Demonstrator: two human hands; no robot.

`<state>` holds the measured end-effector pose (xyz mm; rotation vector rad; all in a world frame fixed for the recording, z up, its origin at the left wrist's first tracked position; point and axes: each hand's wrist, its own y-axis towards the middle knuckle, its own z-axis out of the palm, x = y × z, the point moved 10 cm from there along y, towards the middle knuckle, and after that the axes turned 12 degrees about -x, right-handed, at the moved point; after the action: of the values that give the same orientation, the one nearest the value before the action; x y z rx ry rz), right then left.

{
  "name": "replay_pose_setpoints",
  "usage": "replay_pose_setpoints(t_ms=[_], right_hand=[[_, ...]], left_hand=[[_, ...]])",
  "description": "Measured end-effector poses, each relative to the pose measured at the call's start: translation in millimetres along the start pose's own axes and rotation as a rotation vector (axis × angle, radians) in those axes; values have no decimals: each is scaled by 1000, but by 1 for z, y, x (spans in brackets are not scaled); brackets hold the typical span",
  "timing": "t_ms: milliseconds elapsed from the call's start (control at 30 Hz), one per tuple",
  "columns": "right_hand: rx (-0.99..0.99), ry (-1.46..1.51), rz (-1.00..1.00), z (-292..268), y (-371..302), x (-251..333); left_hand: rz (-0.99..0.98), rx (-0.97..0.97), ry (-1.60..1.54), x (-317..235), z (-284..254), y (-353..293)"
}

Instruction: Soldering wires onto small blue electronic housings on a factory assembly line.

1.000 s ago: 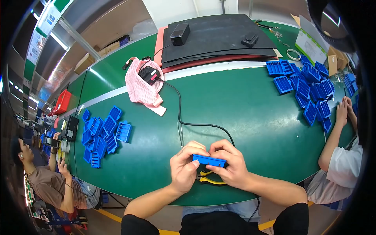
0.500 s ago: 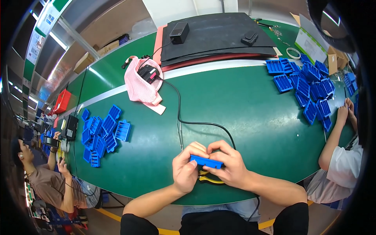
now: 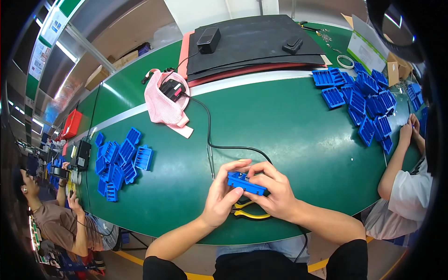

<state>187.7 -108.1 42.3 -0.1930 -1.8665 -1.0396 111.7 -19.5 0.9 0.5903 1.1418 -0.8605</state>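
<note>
Between my two hands, over the near edge of the green table, is a small blue plastic tray with slots (image 3: 247, 185). My left hand (image 3: 222, 193) grips its left end, thumb along the near side. On the right end, my right hand (image 3: 275, 192) is closed, its index finger bent over the open top. Small metal bits show inside the tray; their kind is too small to tell. Beneath the hands lie yellow-handled pliers (image 3: 252, 215), partly hidden. Tweezers (image 3: 210, 161) rest on the table just beyond my left hand.
Blue slotted trays are heaped at left (image 3: 119, 161) and right (image 3: 368, 100). A black cable (image 3: 208, 126) runs from a pink mesh pouch (image 3: 163, 105) towards my hands. Black sheets (image 3: 256, 44) are stacked at the back. Co-workers sit at left (image 3: 60, 214) and right (image 3: 410, 186).
The blue tray has tipped so that its slotted top shows more. My right index finger has shifted onto its top, and more of the pliers is visible.
</note>
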Motion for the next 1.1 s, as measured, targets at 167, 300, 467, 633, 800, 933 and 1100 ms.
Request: replay_pose_setpoints(t_ms=[167,300,467,633,800,933,1100], right_hand=[[13,-10,19,1,0,-1],[32,-56,5,1,-1,0],[-46,273,282,-2,-4,-22],[-102,561,500,4,-12,-42],[-135,250,464,-4,-2,-42],[261,-255,-50,8,7,4],[640,-550,-243,42,-25,19]], left_hand=[[11,25,44,-1,1,0],[47,82,19,-7,5,0],[100,59,77,-16,-3,7],[179,-113,378,-23,-23,9],[557,-154,500,-66,-27,6],[766,-240,679,-96,-38,5],[754,-353,756,-105,-59,9]])
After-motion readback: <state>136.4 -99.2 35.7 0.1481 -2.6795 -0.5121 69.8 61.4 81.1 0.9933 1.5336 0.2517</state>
